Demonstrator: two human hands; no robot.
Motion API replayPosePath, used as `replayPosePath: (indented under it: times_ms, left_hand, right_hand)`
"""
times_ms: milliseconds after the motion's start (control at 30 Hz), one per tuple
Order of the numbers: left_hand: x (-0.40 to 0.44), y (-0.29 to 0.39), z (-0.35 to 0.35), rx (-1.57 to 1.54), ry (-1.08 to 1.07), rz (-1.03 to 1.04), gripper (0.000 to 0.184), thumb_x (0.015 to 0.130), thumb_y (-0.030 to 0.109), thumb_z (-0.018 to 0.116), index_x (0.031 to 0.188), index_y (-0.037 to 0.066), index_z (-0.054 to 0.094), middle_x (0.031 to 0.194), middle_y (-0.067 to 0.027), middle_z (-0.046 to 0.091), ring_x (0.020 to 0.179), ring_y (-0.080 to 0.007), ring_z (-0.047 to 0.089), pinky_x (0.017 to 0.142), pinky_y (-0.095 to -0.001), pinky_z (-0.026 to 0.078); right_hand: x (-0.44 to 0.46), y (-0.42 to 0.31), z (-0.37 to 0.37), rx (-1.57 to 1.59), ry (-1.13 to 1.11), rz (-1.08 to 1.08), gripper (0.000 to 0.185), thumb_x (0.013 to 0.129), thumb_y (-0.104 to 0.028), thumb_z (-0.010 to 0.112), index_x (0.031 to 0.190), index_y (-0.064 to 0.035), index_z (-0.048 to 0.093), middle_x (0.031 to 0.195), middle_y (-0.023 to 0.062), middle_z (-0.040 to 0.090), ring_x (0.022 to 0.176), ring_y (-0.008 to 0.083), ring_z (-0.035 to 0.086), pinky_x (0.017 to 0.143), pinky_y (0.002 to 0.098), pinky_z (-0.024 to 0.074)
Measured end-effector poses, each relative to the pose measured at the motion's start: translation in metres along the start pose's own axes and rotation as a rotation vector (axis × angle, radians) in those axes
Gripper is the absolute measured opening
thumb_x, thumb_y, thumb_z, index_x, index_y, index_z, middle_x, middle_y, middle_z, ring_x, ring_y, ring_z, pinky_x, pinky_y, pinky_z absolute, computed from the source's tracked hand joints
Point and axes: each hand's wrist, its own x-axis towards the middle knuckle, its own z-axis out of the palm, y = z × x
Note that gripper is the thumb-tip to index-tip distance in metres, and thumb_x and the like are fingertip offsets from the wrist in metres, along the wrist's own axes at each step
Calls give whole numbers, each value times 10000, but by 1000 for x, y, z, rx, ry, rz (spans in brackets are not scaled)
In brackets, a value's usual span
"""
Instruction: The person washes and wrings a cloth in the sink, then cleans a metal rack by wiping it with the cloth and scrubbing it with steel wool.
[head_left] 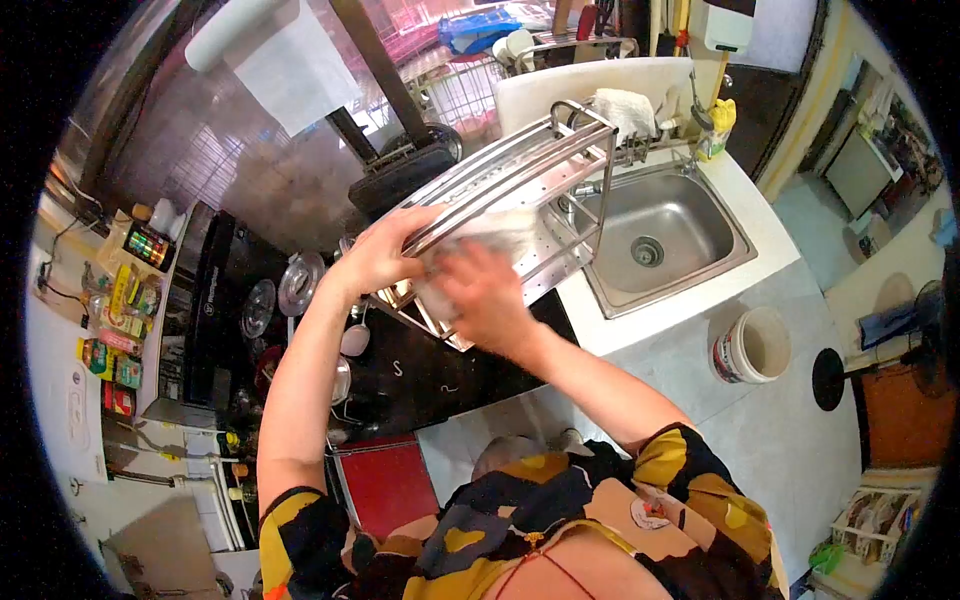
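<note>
A metal dish rack (600,190) with shiny rails and perforated shelves stands tilted over the counter, partly beside the sink. My left hand (382,252) is closed round its near left rail. Within the frame, my right hand (482,300) presses a whitish cloth (512,232) against the rack; motion smears its fingers, and part of the cloth is hidden under them. Two small S-shaped hooks, one of them a metal hook (397,368), lie on the black countertop (480,384) in front of the rack.
A steel sink (690,225) with a faucet is on the right. A white bucket (750,345) stands on the floor. Pot lids (300,283) and a ladle (355,340) sit left of the rack. A fan (915,340) is at far right.
</note>
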Motion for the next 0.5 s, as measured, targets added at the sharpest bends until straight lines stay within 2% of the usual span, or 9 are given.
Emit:
replayPosePath:
  times_ms: [67, 133, 200, 233, 300, 367, 500]
  left_hand:
    - [-2, 10, -3, 41, 2, -33, 784, 582, -8, 678, 1323, 50, 428, 1311, -132, 468, 1239, -265, 414, 1054, -333, 308]
    - [-3, 8, -2, 81, 11, -58, 784, 584, -4, 680, 1323, 53, 425, 1304, -128, 467, 1239, -274, 406, 1055, -335, 306]
    - [-3, -11, 2, -6, 60, 99, 735, 583, 53, 645, 1292, 51, 454, 1230, -153, 506, 1174, -313, 449, 1018, -353, 337]
    - [-3, -12, 1, -3, 65, 111, 735, 583, 53, 645, 1292, 51, 454, 1230, -153, 506, 1174, -313, 449, 1018, -353, 337]
    - [0, -9, 2, -52, 61, 135, 717, 585, 55, 648, 1279, 47, 467, 1212, -169, 515, 1158, -318, 462, 1003, -356, 350]
    - [3, -5, 1, -31, 34, 163, 693, 600, 63, 642, 1271, 35, 473, 1192, -182, 525, 1140, -327, 475, 993, -360, 359]
    - [7, -25, 10, -20, 91, 224, 615, 665, 87, 609, 1261, 14, 479, 1205, -209, 527, 1131, -339, 487, 981, -344, 369]
  right_hand:
    - [7, -27, -12, 54, -76, -91, 416, 593, -187, 696, 1004, -169, 633, 1117, 32, 541, 1085, 311, 489, 816, 435, 432]
    - [5, -23, -10, 43, -68, -88, 446, 579, -167, 702, 1018, -182, 630, 1129, 19, 538, 1101, 296, 485, 826, 435, 445]
    - [7, -12, -16, 47, -50, -74, 502, 552, -100, 700, 1037, -199, 620, 1152, 9, 534, 1102, 292, 492, 861, 422, 467]
    - [2, 8, -8, 7, 14, -63, 507, 550, -85, 696, 1037, -197, 611, 1177, 20, 531, 1098, 308, 497, 888, 411, 466]
    - [2, 37, -26, -151, 13, 55, 519, 542, -76, 706, 1040, -180, 599, 1209, 36, 523, 1108, 316, 493, 897, 405, 465]
    - [5, 70, -43, -155, 38, 200, 535, 536, -55, 709, 1049, -153, 591, 1225, 56, 517, 1122, 322, 484, 910, 403, 457]
    - [1, 122, -57, -272, 234, 356, 559, 536, 4, 692, 1064, -146, 589, 1210, 78, 504, 1161, 328, 451, 953, 408, 428]
